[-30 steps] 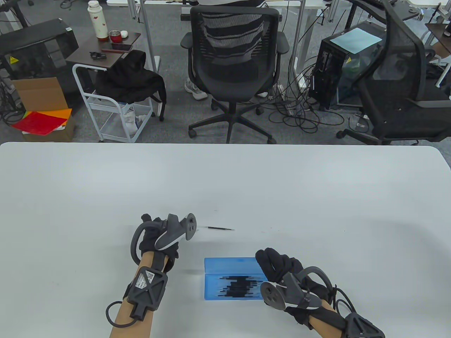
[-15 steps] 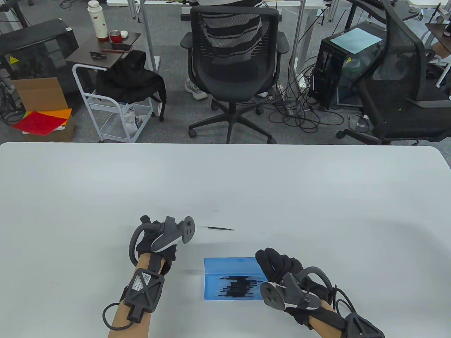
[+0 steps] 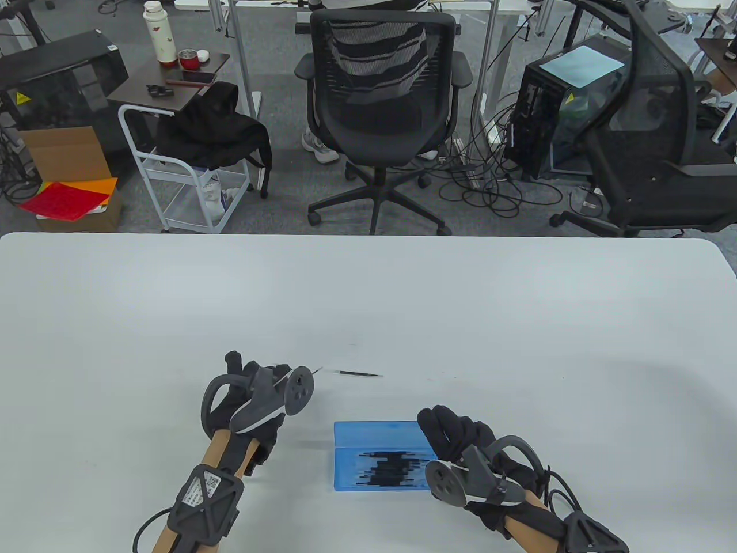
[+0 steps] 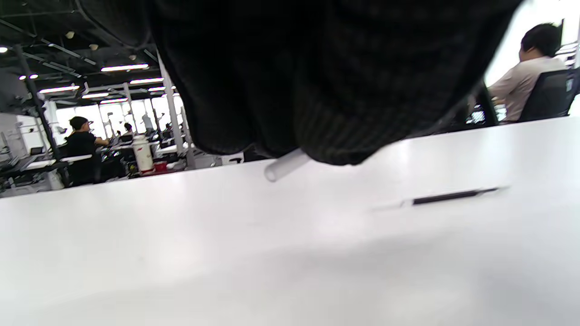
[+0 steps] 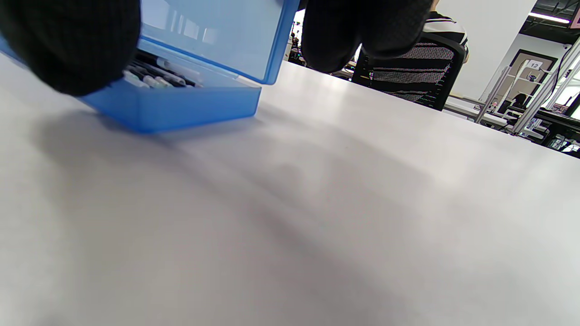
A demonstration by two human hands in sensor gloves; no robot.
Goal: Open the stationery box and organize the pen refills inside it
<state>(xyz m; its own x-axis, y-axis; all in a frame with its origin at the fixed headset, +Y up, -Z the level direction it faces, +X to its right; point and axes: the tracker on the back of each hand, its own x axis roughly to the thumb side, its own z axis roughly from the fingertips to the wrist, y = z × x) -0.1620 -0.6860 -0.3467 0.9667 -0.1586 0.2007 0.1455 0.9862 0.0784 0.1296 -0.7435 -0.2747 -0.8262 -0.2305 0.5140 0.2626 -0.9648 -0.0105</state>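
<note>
The blue stationery box [image 3: 345,464] lies open near the table's front edge, lid [image 3: 374,431] raised, with several black pen refills [image 3: 391,468] inside. My right hand [image 3: 440,426] grips the box's right end; in the right wrist view the thumb [image 5: 68,45] sits in front of the box [image 5: 181,106] and the other fingers behind the lid. My left hand [image 3: 270,373], left of the box, pinches one refill whose clear end [image 4: 284,166] pokes out from the fingers. One more refill [image 3: 354,374] lies loose on the table just right of that hand, also seen as refill [image 4: 448,196].
The white table [image 3: 518,322] stretches wide beyond the hands. Past its far edge stand an office chair [image 3: 380,109], a white cart [image 3: 173,190] and computer towers on the floor.
My left hand has drawn back and to the left, its forearm swinging outward, lifting a refill whose tip now tilts up. The right hand and box have not moved.
</note>
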